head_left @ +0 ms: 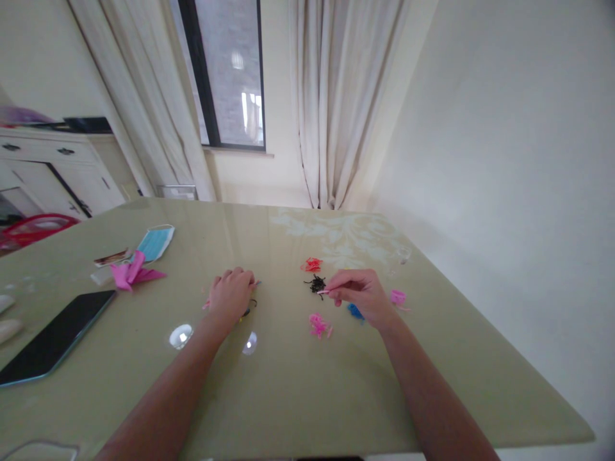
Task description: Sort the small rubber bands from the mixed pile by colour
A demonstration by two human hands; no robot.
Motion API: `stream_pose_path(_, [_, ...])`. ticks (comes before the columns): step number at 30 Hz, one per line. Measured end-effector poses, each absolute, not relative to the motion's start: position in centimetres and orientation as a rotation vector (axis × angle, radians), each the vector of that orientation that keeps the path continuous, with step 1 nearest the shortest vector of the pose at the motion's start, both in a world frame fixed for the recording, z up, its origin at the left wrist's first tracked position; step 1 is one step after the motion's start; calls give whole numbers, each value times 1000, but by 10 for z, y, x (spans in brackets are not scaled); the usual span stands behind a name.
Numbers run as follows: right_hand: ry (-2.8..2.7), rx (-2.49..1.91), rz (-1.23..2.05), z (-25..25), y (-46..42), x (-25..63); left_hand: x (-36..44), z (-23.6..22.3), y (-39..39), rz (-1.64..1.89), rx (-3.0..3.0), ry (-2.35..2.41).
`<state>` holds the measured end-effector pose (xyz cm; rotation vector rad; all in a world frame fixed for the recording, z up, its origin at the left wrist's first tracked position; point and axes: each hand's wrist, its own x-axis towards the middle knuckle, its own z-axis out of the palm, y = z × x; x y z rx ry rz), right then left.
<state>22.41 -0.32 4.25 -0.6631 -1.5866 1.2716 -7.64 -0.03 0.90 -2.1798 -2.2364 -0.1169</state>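
The right hand [361, 294] pinches 1 slim pale-pink strip [322, 292] by the stringy black pile's [316, 283] right side. I can't tell the left hand's [231, 291] grip.

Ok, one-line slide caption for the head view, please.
Right hand pinches a slim pale piece by a black pile; left hand lowered at the table.

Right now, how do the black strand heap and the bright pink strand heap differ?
The black strand heap is dark; the bright pink strand heap is vivid. The black heap lies farther away, close to the right hand's fingers; the pink heap lies nearer, clear of them. Both are loose heaps on the glossy greenish table.
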Motion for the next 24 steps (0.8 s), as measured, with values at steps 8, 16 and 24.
stream_pose_path(8, [-2045,-1011,1189,34,4,238,-74,10,0,-206,-2181,-2242])
stream_pose_path(16, [-2222,-1128,1229,18,5,231,-75,9,5,-705,-2335,-2258])
stream_pose_path(24, [-2089,-1108,1119,18,5,224,-53,17,-2,-1784,-2664,-1977])
